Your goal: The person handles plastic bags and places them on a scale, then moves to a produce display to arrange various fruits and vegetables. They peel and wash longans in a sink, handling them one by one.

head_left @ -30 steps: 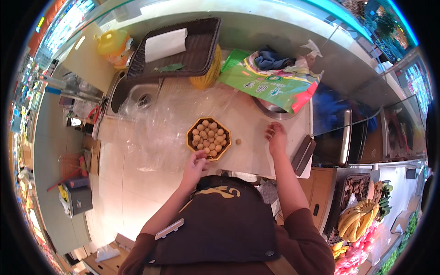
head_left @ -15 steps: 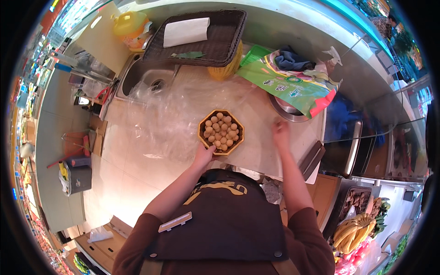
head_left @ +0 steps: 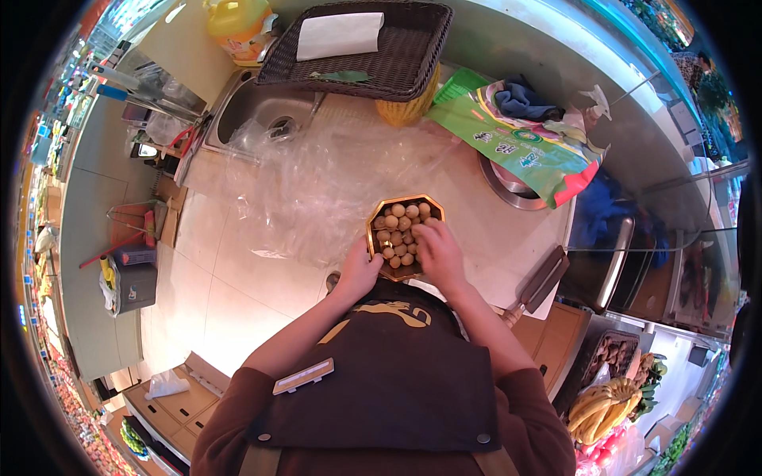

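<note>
An eight-sided box (head_left: 406, 200) with a gold rim and dark inside holds many round, light-brown fruits that look like longans (head_left: 396, 232). My left hand (head_left: 361, 268) grips its left near side, the thumb over the rim. The box tilts slightly above the worktop's near edge, close to my apron. My right hand (head_left: 441, 255) is over the right side of the box, fingers bent down among the longans. Whatever those fingertips hold, if anything, is hidden behind the hand.
Crumpled clear plastic (head_left: 305, 178) covers the worktop's left part. Behind stand a sink (head_left: 238, 119), a dark wicker tray (head_left: 397, 67) and a yellow basket (head_left: 405, 109). At right lie a green bag (head_left: 516, 147), a steel bowl (head_left: 508, 193) and a dark-bladed knife (head_left: 548, 278).
My right hand has moved left from beside the steel bowl to the longans in the box. My left hand has brought the box slightly right and tilted it.
</note>
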`<state>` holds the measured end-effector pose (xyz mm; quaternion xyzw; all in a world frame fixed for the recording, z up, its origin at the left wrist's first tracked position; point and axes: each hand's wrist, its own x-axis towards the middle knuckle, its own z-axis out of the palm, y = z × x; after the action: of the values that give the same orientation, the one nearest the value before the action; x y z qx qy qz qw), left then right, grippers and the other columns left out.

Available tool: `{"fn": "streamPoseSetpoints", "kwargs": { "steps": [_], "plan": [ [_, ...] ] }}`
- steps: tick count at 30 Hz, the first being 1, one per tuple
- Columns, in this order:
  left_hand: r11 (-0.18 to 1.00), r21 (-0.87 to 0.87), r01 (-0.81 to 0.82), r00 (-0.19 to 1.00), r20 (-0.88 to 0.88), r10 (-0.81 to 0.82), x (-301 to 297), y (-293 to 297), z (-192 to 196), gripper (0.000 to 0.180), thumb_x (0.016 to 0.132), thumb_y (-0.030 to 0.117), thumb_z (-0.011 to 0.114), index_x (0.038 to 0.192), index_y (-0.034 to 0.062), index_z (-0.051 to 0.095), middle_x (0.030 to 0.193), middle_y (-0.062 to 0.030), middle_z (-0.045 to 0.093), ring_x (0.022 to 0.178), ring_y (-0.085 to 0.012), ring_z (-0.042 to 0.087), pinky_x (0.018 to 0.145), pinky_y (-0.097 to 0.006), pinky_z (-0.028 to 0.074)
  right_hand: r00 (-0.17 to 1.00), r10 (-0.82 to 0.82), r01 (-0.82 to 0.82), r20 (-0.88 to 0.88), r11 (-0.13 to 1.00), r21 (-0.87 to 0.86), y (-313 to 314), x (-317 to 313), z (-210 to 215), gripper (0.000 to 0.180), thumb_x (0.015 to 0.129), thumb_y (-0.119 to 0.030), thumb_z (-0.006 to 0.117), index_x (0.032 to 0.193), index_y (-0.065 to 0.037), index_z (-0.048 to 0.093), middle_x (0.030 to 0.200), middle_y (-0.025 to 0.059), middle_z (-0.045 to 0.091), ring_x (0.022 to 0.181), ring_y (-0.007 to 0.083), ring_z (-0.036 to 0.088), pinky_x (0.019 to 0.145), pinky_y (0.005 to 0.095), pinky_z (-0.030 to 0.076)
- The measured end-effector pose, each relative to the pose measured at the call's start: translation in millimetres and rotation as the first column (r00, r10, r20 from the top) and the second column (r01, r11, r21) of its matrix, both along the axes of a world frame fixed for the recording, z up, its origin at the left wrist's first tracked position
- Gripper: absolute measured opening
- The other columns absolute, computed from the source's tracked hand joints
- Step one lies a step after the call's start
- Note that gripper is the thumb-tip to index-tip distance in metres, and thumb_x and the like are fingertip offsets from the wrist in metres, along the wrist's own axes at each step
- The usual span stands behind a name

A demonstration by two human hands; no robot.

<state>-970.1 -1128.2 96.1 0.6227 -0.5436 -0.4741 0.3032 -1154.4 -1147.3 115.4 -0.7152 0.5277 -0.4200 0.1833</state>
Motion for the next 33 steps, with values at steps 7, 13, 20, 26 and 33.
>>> {"fn": "streamPoseSetpoints", "kwargs": {
  "steps": [7,13,20,26,33],
  "plan": [
    [0.958,0.280,0.066,0.967,-0.253,0.007,-4,-13,-33,0.038,0.085,0.009,0.051,0.120,-0.0032,0.047,0.104,-0.0185,0.060,0.095,-0.0263,0.061,0.080,-0.034,0.050,0.940,0.151,-0.115,-0.306,0.984,0.135,-33,10,-20,0.021,0.079,-0.008,0.061,0.100,-0.008,0.061,0.090,0.0113,0.051,0.084,0.0295,0.056,0.069,0.0368,0.047],
    [0.921,0.389,0.017,0.950,-0.294,0.107,-2,-19,-33,0.041,0.091,0.017,0.051,0.126,-0.0006,0.039,0.107,-0.0151,0.054,0.094,-0.0228,0.060,0.075,-0.033,0.055,0.797,-0.302,-0.103,0.524,0.786,0.610,-48,-29,-41,0.015,0.086,-0.012,0.060,0.097,-0.003,0.063,0.088,0.0050,0.058,0.067,0.0143,0.059,0.057,0.0264,0.048],
    [0.970,-0.155,0.187,0.982,0.009,-0.187,-21,-10,41,0.039,0.083,0.019,0.065,0.114,0.0026,0.048,0.096,-0.0124,0.057,0.083,-0.0199,0.059,0.071,-0.032,0.048,0.667,-0.374,-0.302,0.644,0.655,0.693,-3,-14,3,0.020,0.091,-0.017,0.055,0.096,0.002,0.062,0.074,0.0050,0.061,0.057,0.0099,0.057,0.050,0.0209,0.046],
    [0.922,-0.065,0.382,0.924,0.017,-0.381,-27,-4,31,0.026,0.085,0.013,0.064,0.104,0.0031,0.049,0.080,-0.0084,0.060,0.069,-0.0148,0.059,0.064,-0.028,0.049,0.626,-0.381,-0.310,0.680,0.678,0.666,27,0,-20,0.019,0.094,-0.018,0.050,0.093,0.000,0.055,0.069,0.0064,0.059,0.050,0.0114,0.055,0.044,0.0224,0.044],
    [0.967,-0.039,0.253,0.940,0.248,-0.236,-27,-16,23,0.027,0.083,0.012,0.064,0.105,0.0056,0.050,0.082,-0.0109,0.061,0.077,-0.0206,0.062,0.070,-0.033,0.049,0.851,-0.516,0.504,0.094,0.854,0.126,-61,-132,-64,0.027,0.088,-0.010,0.053,0.111,0.004,0.053,0.105,0.0182,0.059,0.092,0.0255,0.059,0.071,0.0349,0.051]
  ]
}}
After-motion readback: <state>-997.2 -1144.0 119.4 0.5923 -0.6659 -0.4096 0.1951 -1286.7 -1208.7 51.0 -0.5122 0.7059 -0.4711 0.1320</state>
